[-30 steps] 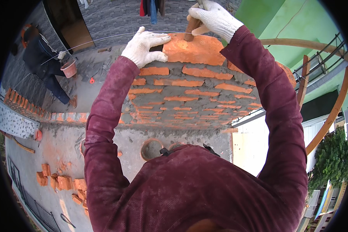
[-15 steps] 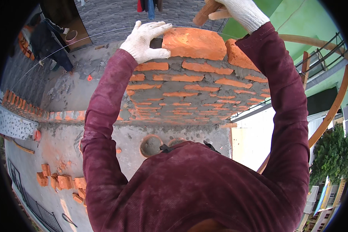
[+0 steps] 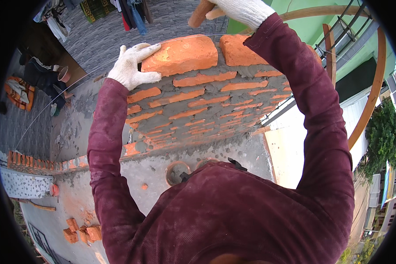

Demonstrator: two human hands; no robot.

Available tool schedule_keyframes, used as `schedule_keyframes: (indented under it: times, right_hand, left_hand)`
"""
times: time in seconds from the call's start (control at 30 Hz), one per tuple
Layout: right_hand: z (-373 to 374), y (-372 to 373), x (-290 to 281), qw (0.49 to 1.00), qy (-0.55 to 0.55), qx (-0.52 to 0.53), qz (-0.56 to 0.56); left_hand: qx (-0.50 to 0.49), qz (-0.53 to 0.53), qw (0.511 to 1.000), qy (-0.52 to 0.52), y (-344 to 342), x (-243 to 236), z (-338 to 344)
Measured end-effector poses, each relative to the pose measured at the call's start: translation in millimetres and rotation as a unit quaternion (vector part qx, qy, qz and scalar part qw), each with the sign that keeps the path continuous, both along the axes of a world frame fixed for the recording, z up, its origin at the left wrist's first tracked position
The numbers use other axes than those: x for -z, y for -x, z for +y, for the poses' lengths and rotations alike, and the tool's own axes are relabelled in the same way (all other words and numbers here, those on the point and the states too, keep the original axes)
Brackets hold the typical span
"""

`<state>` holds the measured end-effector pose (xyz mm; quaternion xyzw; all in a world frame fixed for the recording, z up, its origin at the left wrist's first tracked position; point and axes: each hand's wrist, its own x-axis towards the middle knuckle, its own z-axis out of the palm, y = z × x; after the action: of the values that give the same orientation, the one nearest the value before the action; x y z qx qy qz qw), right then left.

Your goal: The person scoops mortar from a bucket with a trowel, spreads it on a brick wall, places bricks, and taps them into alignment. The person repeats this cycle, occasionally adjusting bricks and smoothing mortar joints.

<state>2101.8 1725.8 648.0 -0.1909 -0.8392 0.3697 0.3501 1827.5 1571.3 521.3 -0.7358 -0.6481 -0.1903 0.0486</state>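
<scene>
My left hand [image 3: 133,69], in a white knitted glove, grips the left end of an orange brick [image 3: 180,55] on top of the wall. Its thumb presses the front face and its fingers reach over the top. Above and to the right, my gloved right hand [image 3: 246,11] is closed round a thick wooden handle [image 3: 201,14]; the rest of that tool is out of view. A second brick [image 3: 240,50] sits to the right, with a gap between the two. Below them, the brick wall [image 3: 198,99] shows rough grey mortar joints.
A thin string [image 3: 81,78] stretches along the wall top. Mortar buckets [image 3: 177,173] stand at the wall's foot. Loose bricks [image 3: 81,231] lie lower left. Another person [image 3: 44,77] bends near a pail [image 3: 64,75] at upper left. A curved wooden strip [image 3: 374,105] rises at right.
The view has swung, so the wall and both hands appear farther left. My left hand remains on the brick's end, and my right hand still holds the wooden handle above.
</scene>
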Motion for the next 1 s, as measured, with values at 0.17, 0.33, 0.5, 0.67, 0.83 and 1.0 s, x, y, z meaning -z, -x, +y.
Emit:
schedule_keyframes:
  times: [0.17, 0.33, 0.5, 0.67, 0.83, 1.0]
  right_hand:
    - [8, 3, 8, 0.992, -0.083, -0.007, -0.100]
    - [-4, -10, -4, 0.999, 0.005, -0.033, 0.010]
    - [15, -1, 20, 0.994, -0.087, -0.006, -0.068]
    - [-9, -4, 12, 0.997, -0.068, 0.021, -0.025]
    - [-2, 13, 8, 0.993, -0.032, -0.019, -0.108]
    - [-25, 4, -36, 0.994, -0.103, -0.026, 0.030]
  left_hand:
    - [0.007, -0.011, 1.000, -0.007, 1, 3, 3]
    - [0.020, -0.005, 0.999, -0.031, -4, 5, 2]
    - [0.010, 0.021, 0.999, -0.040, 3, 7, 2]
    - [-0.008, 0.026, 0.999, -0.035, -4, 7, 2]
    - [-0.033, 0.084, 0.994, -0.058, 3, 12, -5]
    - [-0.017, 0.078, 0.991, -0.106, -10, 18, -12]
